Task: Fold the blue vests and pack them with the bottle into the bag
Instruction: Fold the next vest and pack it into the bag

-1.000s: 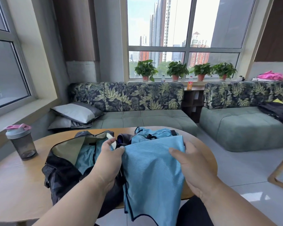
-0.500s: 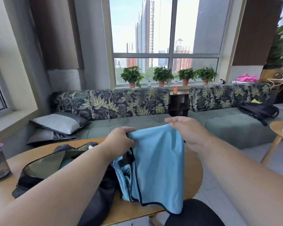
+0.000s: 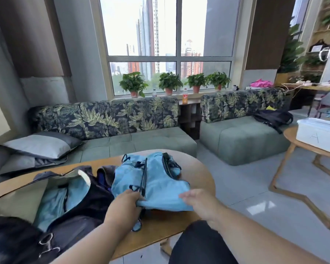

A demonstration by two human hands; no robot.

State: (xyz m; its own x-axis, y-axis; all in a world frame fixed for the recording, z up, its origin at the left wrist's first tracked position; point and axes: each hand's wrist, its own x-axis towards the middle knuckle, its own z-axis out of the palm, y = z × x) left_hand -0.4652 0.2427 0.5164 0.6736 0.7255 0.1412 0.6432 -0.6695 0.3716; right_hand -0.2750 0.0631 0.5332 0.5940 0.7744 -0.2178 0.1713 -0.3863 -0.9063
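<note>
A light blue vest point(image 3: 156, 180) with dark trim lies spread on the round wooden table point(image 3: 198, 164), right of the open dark bag point(image 3: 74, 210). My left hand point(image 3: 124, 204) pinches the vest's near left edge. My right hand point(image 3: 198, 201) rests on the near right edge, blurred; whether it grips the cloth is unclear. Another blue vest point(image 3: 59, 199) lies inside the bag against its olive lining. The bottle is out of view.
A leaf-patterned green sofa point(image 3: 122, 130) with grey cushions point(image 3: 38, 145) stands behind the table. A second sofa block point(image 3: 242, 138) is at the right. A small wooden side table point(image 3: 312, 149) carries a white box point(image 3: 320, 132) at far right.
The vest, held up by both hands a moment ago, now lies flat on the table. The view has swung right, and the bottle has left the frame.
</note>
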